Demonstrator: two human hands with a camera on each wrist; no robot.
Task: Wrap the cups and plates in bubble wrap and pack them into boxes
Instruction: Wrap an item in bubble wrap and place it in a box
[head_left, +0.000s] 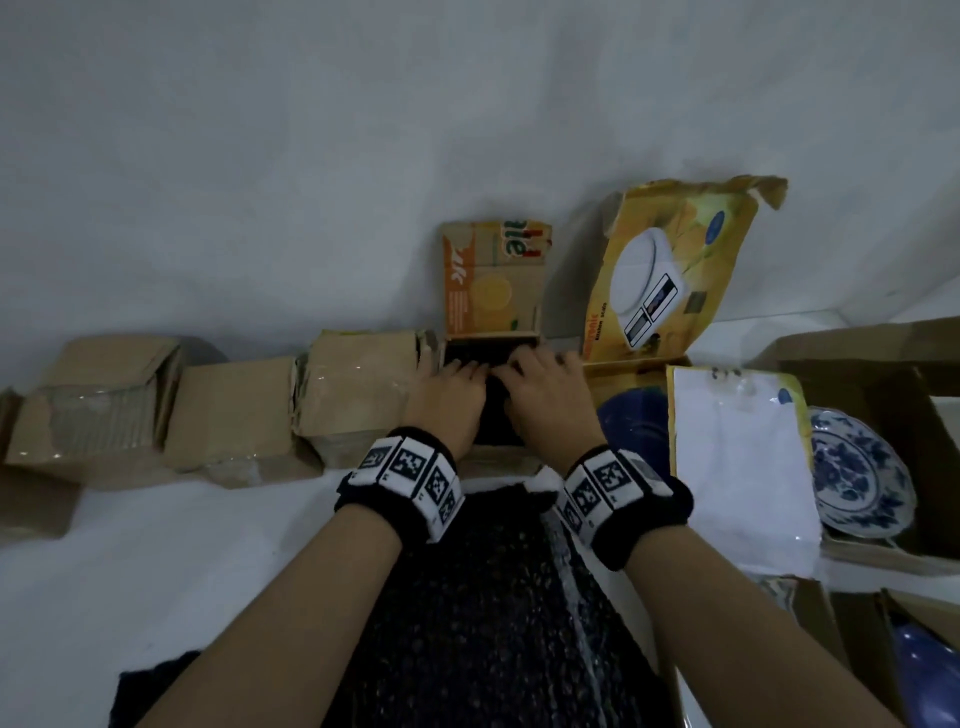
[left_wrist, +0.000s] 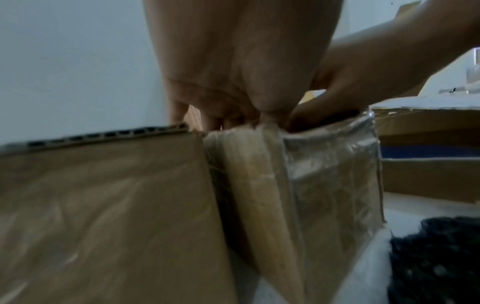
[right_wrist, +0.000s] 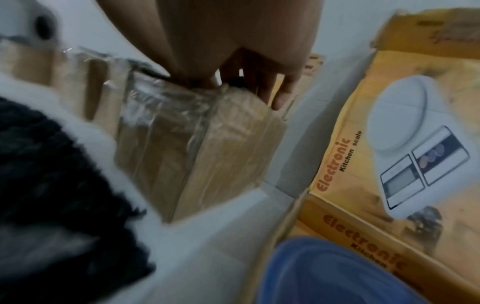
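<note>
So both hands are down inside the small open box (head_left: 491, 332) against the wall, the one with the orange printed flap standing up behind it. The left hand (head_left: 451, 400) and right hand (head_left: 545, 395) sit side by side on top of something dark that fills the box, probably a bundle in the black bubble wrap, but whether it's a cup or a plate I can't tell. From the head view the fingers of both hands look bent downward into the opening, slightly spread, pushing or tucking. The left wrist view shows the fingers (left_wrist: 319, 115) of the other hand dipping past the taped rim, and the right wrist view shows the right fingers (right_wrist: 283, 96) hanging over the far edge of the box. Whether anything is actually pinched I can't tell, it's all blurry.

A sheet of black bubble wrap (head_left: 478, 613) lies on the floor between the forearms. To the left there's a row of closed brown boxes (head_left: 358, 395). Just right of the open one is a yellow kitchen scale box (head_left: 660, 270) with a blue plate (head_left: 631, 421) in it, and further right a blue and white flowered plate (head_left: 857, 473) sits in another carton
</note>
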